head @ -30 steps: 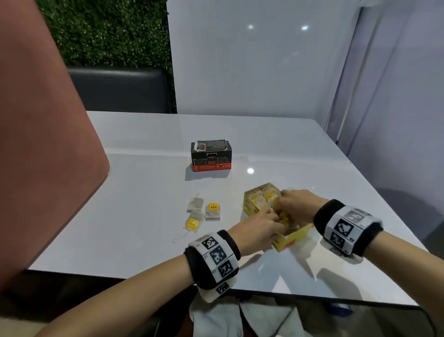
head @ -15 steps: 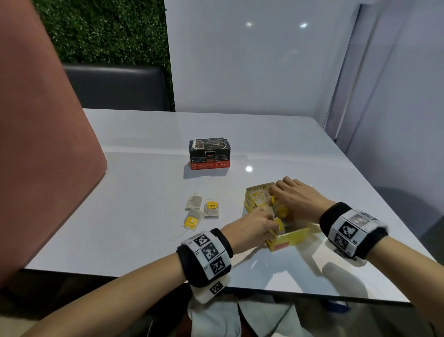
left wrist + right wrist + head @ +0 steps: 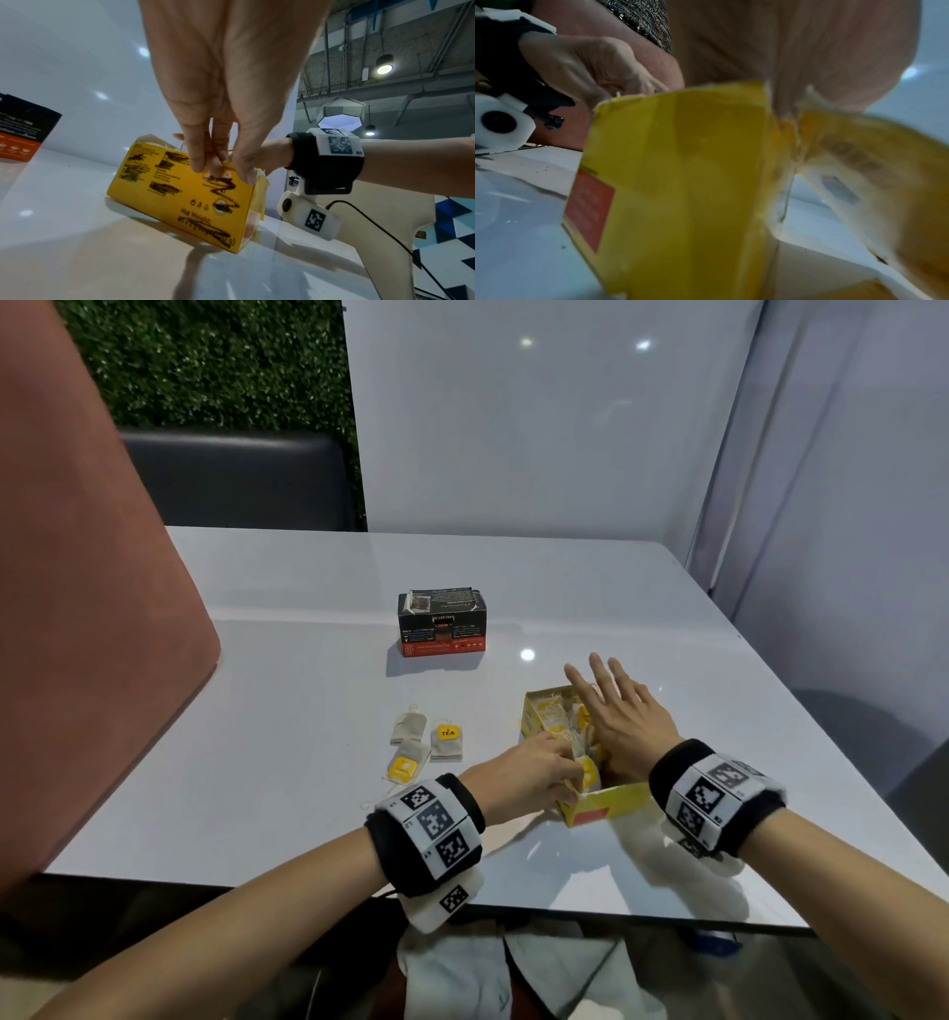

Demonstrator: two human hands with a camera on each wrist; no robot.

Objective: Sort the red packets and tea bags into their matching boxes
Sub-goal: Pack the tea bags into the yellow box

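The open yellow box (image 3: 608, 806) holds several tea bags (image 3: 557, 719) and sits at the table's near right. My left hand (image 3: 562, 780) pinches the rim at its near-left corner; in the left wrist view the thumb and fingers (image 3: 196, 162) close on the top edge of the yellow box (image 3: 180, 199). Palm down over the box, my right hand (image 3: 606, 690) has its fingers straight and spread, holding nothing. Three loose tea bags (image 3: 445, 739) lie on the table left of the box. Farther back stands the black and red box (image 3: 441, 621), closed. No red packets are in view.
The white table (image 3: 282, 711) ends in a near edge just below my wrists. A pink chair back (image 3: 92, 634) rises at the left, and a white wall panel stands behind the table. In the right wrist view the yellow box (image 3: 680, 182) fills the frame, blurred.
My right hand has uncurled from inside the yellow box and now stretches flat over it with fingers past the far rim. My left hand stays at the near corner.
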